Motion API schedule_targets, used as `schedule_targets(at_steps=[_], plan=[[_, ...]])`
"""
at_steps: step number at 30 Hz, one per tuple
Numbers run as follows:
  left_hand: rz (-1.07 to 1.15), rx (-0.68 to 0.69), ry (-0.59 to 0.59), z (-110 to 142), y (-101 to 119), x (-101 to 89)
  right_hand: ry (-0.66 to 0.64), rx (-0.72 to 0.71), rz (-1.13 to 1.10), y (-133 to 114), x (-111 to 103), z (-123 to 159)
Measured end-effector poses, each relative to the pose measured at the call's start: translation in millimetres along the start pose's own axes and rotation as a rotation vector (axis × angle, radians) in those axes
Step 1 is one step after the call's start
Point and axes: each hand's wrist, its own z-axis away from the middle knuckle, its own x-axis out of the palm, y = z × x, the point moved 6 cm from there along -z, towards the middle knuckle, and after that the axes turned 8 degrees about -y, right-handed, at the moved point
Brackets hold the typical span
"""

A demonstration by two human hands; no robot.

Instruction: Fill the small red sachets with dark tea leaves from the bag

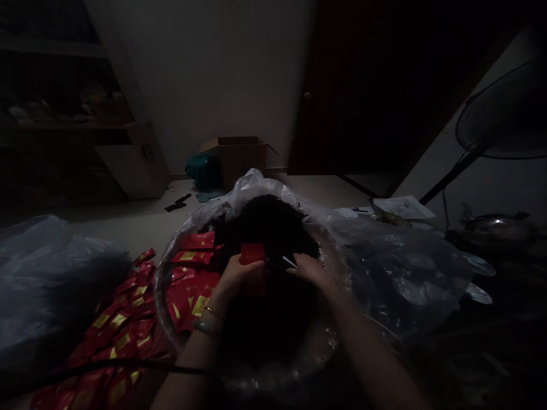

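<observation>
My left hand (236, 274) holds a red sachet (253, 267) upright by its lower part, over a large heap of dark loose leaves (267, 225), probably tea. My right hand (310, 270) is close beside it, with a thin silver utensil (289, 261) poking from its fingers toward the sachet; its exact kind is hidden. The heap fills a round basin lined with clear plastic (161, 296). Several red sachets with gold labels (192, 273) lie inside the basin's left side. Many more (119, 336) spread over the surface to the left.
A crumpled grey plastic bag (51, 285) lies at the far left, and clear plastic (397, 273) spreads to the right. Farther off stand a cardboard box (235, 159), a teal bag (204, 172), papers (404, 208) and a fan (499, 114). A dark cord (128, 364) crosses the lower left.
</observation>
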Motion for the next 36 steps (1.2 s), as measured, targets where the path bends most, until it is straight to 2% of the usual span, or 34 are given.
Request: schedule_targets(at_steps=[4,10,12,16,19,23,25,28,33,36], plan=[[0.002,0.013,-0.001,2,2,1.6,-0.088,-0.009,-0.028,11,16,-12],[-0.043,0.042,-0.032,0,1,-1.3,-0.162,-0.085,-0.166,13,21,-18],[-0.074,0.051,-0.037,-1,0,-2.6,-0.133,-0.109,-0.22,10,14,-15],[-0.142,0.039,-0.029,-2,-1,-2.4,0.058,-0.195,-0.505,-2,-21,3],[-0.2,-0.001,-0.016,0,-2,-0.6,0.022,-0.297,-0.686,-19,-41,26],[-0.261,-0.046,-0.082,1,-9,6.6,-0.031,-0.434,-0.64,-50,-53,54],[-0.282,-0.058,-0.131,1,-15,11.0,-0.012,-0.446,-0.596,-60,-53,60],[-0.308,-0.062,-0.178,1,-20,16.4,0.027,-0.4,-0.519,-63,-50,59],[-0.39,-0.082,-0.182,4,-18,19.6,-0.034,-0.367,-0.451,-62,-47,58],[-0.395,-0.043,-0.206,4,-13,21.9,-0.057,-0.387,-0.476,-65,-46,59]])
